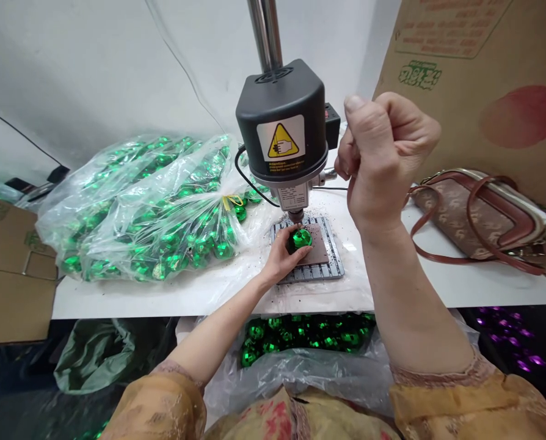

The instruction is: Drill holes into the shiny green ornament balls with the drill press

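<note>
The left hand's fingers [283, 239] cover part of a green mirrored ball [302, 238]. Just above those fingers, the view is too small to show whether the drill chuck [295, 215] touches the ball. The right hand's curled fingers [369, 122] hide its palm and anything inside. Beyond those fingers, the steel column [264, 30] runs off the top edge.

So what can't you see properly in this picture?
In the head view:
The tip of the drill: hidden by the green ball.
Part of the ball: covered by the left hand.
Top of the metal pole: cut off by the top edge.
Small print on the warning sticker: too small to read.
Palm of the right hand: hidden by its curled fingers.
</note>
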Demonstrator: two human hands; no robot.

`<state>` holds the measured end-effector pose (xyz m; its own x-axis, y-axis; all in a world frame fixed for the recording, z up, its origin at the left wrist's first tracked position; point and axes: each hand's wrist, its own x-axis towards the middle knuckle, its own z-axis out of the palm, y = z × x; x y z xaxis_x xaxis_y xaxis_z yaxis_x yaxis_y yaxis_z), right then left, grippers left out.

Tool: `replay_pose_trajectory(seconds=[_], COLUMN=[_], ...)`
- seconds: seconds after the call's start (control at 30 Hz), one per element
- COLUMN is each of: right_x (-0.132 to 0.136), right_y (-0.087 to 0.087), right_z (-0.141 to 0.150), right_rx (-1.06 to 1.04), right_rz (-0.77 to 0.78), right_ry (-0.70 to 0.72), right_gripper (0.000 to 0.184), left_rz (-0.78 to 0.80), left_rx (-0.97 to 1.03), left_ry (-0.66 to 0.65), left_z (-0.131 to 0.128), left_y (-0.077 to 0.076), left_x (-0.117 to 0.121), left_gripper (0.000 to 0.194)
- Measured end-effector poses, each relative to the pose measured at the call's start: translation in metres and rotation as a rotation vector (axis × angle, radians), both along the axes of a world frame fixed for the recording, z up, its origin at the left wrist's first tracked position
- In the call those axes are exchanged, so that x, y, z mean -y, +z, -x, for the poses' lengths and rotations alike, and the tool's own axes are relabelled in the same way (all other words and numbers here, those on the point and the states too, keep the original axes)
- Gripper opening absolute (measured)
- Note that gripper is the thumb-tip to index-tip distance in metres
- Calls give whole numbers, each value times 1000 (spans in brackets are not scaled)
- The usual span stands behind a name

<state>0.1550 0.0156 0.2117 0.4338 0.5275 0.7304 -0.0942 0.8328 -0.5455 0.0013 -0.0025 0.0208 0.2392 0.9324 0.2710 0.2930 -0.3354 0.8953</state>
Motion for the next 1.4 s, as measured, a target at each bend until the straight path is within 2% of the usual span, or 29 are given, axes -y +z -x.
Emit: replay_pose_trajectory(seconds=[0.17,0.37,0.7,0.9,1.13,1.33,1.4], right_x=[3,14,14,8,9,11,13], right_y=[-6,-29,-46,-59,-64,-77,-76], right_z=[0,3,3,1,-2,-2,-1], right_rx=[5,6,11,2,23,70,78], right_rz=[-11,-21,-182,-302,-269,-359,-351], right_ry=[-32,-127,-78,-106,-64,-90,-105], right_gripper=[52,53,51,52,53,51,52], left_rz=[54,74,69,66,63,52,48], left_rx=[109,99,92,87,85,89,92], left_ry=[10,20,13,15,14,24,18], left_z=[-1,-1,1,1,0,2,2], left_y=[-5,-10,-9,-9,-9,-12,-13], left_x=[1,-2,-1,0,0,-1,-1], left_gripper=[57,60,59,58,58,59,58])
